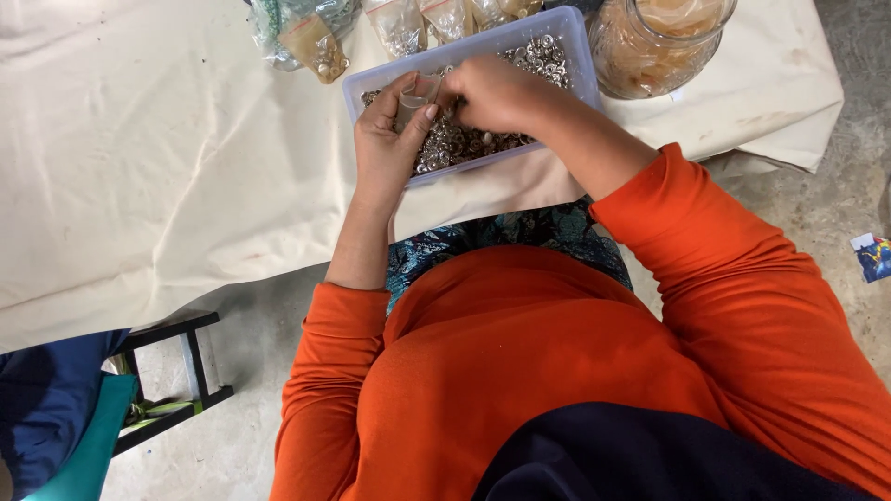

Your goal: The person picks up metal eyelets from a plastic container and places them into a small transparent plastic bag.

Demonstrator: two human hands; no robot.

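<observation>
Holding a small clear bag point(415, 96) open with the left hand point(390, 139), so the pinched right hand point(492, 93) can drop studs (tiny silver ones) from the tray point(566, 37).

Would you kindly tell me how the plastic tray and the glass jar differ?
The plastic tray is shallow, rectangular and bluish; the glass jar is round and clear. The tray holds small silvery metal pieces; the jar holds pale amber contents. Both hands work over the tray, not the jar. Both stand on the cream cloth.
</observation>
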